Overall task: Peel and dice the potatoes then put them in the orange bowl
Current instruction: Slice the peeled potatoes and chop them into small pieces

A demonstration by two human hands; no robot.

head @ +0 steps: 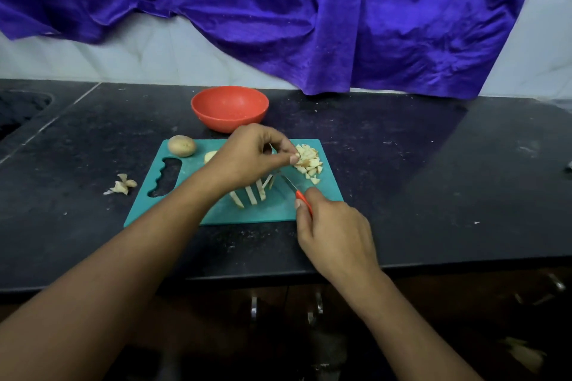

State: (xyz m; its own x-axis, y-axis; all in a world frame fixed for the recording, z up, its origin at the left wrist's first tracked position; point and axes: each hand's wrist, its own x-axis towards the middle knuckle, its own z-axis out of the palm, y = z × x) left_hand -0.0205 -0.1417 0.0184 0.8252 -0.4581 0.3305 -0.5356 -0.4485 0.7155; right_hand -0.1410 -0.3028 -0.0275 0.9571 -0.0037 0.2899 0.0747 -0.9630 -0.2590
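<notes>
On the teal cutting board (272, 210) lie several peeled potato strips (252, 193), partly under my left hand (250, 155). That hand hovers over the board with thumb and fingers pinched, seemingly on a small potato piece, beside a pile of diced potato (309, 164) at the board's far right. My right hand (331, 232) grips a small knife with an orange handle (305, 198); its blade (288, 181) points at the strips. A whole unpeeled potato (182, 146) sits at the board's far left corner. The orange bowl (229, 108) stands behind the board and looks empty.
A peeled potato chunk (210, 156) shows behind my left wrist. Potato peels (122, 184) lie on the black counter (433, 179) left of the board. A sink (18, 111) is at the far left. Purple cloth (340, 15) hangs behind.
</notes>
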